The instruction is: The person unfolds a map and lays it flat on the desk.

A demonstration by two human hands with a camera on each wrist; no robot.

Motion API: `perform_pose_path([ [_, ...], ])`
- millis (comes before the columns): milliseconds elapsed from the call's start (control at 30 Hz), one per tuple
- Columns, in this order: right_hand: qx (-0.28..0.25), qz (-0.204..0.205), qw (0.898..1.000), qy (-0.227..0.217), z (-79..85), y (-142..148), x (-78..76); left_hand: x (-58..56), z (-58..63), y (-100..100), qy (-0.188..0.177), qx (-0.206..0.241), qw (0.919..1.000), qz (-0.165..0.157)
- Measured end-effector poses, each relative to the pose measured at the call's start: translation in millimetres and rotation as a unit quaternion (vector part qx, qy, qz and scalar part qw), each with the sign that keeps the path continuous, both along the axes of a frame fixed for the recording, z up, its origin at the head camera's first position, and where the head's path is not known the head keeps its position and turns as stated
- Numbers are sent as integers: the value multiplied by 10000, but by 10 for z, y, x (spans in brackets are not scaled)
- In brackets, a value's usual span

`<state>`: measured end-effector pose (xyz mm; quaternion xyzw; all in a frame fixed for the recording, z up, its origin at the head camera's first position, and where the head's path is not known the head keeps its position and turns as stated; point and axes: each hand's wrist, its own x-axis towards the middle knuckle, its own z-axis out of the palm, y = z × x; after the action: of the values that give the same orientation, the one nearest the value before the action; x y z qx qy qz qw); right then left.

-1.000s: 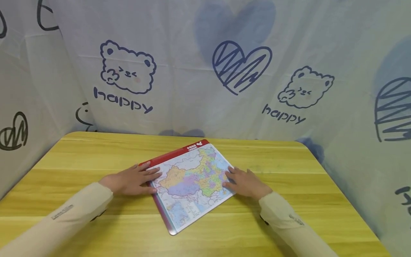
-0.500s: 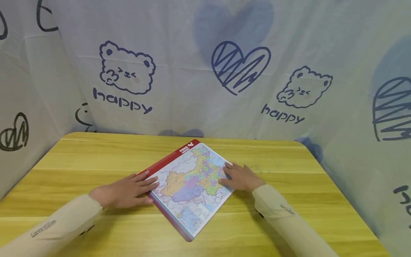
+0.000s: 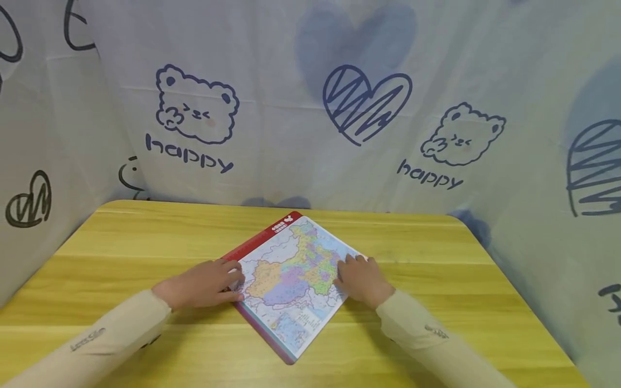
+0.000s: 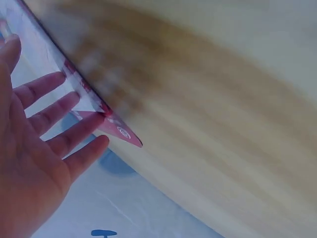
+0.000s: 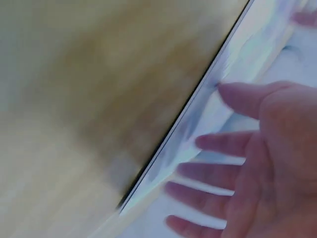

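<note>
A flat board printed with a colourful map of China (image 3: 286, 280) lies diagonally on the wooden table, one corner towards me. It has a red band (image 3: 262, 237) along its far left edge. My left hand (image 3: 208, 283) touches its left corner with bent fingertips; in the left wrist view the fingers are spread and relaxed over the map board (image 4: 121, 131) near its red corner. On the opposite side, the fingertips of my right hand (image 3: 363, 279) rest on the map's right part. The right wrist view shows loosely bent fingers along the board's edge (image 5: 183, 116).
The yellow wood-grain table (image 3: 427, 323) extends around the board on all sides. Behind it and at both sides hangs a pale cloth (image 3: 271, 134) with bear and heart drawings.
The map board has turned counterclockwise under both hands, its near corner shifting right and its far corner left. Over the last half second it barely moves, while the fingers bend more.
</note>
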<state>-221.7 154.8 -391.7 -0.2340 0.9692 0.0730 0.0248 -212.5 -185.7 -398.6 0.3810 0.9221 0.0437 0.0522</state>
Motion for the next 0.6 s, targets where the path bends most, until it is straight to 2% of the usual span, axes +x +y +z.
perform_pose_path([
  [67, -15, 141, 9994, 322, -10, -9, 148, -113, -5, 72, 31, -44, 9999, 89],
  [167, -104, 245, 9981, 561, -39, -23, 310, -290, -4, 182, -233, -111, 9987, 443],
  [333, -47, -62, 9996, 274, -76, -47, 410, -560, -13, 365, -493, -92, 9963, 691],
  [467, 26, -140, 9999, -69, -111, -45, 431, -675, 1, 446, -609, -84, 9947, 818],
  [600, 71, 12, 10000, -55, -128, -1, 419, -709, -6, 417, -660, -16, 9937, 908],
])
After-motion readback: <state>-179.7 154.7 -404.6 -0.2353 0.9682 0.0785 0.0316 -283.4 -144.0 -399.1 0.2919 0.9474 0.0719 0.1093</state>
